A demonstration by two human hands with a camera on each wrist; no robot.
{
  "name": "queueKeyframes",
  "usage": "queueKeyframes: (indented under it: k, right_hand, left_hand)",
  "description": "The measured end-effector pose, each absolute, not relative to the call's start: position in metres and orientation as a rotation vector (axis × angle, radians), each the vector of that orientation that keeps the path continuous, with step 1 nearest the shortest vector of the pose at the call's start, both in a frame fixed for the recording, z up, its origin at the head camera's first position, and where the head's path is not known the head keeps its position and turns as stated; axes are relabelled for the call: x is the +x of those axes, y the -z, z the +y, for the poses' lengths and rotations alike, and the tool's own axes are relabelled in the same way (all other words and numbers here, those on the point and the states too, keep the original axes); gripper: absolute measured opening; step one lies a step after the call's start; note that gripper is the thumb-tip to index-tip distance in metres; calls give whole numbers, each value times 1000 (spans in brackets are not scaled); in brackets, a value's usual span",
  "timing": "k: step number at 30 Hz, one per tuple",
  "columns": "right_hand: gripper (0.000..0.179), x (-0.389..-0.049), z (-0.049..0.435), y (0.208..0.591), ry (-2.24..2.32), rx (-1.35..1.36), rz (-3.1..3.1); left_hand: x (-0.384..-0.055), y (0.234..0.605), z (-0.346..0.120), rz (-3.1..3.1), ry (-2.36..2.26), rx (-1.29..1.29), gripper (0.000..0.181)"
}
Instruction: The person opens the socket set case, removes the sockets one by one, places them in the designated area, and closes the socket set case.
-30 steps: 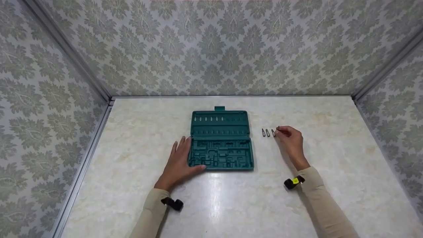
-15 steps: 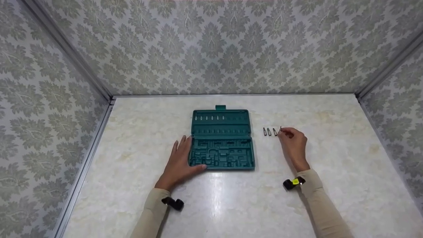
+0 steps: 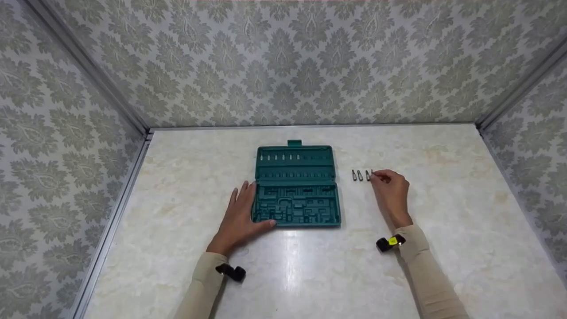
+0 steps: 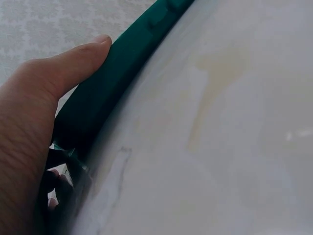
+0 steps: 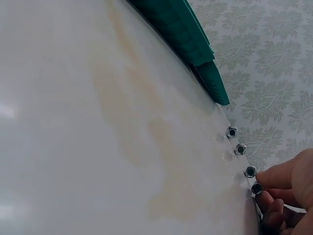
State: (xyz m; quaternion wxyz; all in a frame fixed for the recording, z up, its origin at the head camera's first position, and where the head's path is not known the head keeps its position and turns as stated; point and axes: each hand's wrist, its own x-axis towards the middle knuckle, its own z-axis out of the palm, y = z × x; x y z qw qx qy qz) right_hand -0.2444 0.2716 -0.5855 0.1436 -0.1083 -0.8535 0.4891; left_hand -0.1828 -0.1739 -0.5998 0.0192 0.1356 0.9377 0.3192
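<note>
A green hinged bit case (image 3: 297, 169) lies unfolded on the table, with moulded slots in both halves. My left hand (image 3: 241, 217) rests at its front left corner, fingers straight along the side, thumb (image 4: 83, 63) over the front edge. To the right of the case, three metal nut driver bits (image 3: 360, 176) lie in a row; the right wrist view shows the hexagonal socket end of one bit (image 5: 232, 132). My right hand (image 3: 392, 195) pinches another nut driver bit (image 5: 257, 188) between thumb and fingertips, close beside the right end of the row. The fingertips partly hide it.
A row of several small pale marks or pieces (image 3: 283, 157) shows along the upper part of the lid. A latch tab (image 3: 294, 143) sticks out at the back. Patterned walls (image 3: 283, 66) enclose the pale marbled table (image 3: 199, 155) behind and at both sides.
My right hand with the pinched nut driver bit shifted a little right, then came back left beside the row. My left hand and the case have stayed in place.
</note>
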Motion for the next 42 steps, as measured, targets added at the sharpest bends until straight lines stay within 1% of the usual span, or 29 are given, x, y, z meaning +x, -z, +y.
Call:
queueKeyframes:
  k: [8,15,25,31,42]
  right_hand:
    - [16,-246,271,583,-1379,-337,-2499]
    - [24,-251,274,571,-1389,-339,-2500]
    - [23,-254,267,551,-1372,-165,-2488]
    - [22,-258,247,545,-1363,-4,-2519]
    - [21,-273,198,541,-1400,107,-2645]
  left_hand:
    - [-183,600,-174,2904,-991,409,134]
    - [-182,599,-174,2886,-1007,383,136]
    - [-182,597,-173,2893,-1017,383,137]
    - [-181,598,-174,2892,-1030,412,135]
    - [-180,598,-174,2895,-1042,395,135]
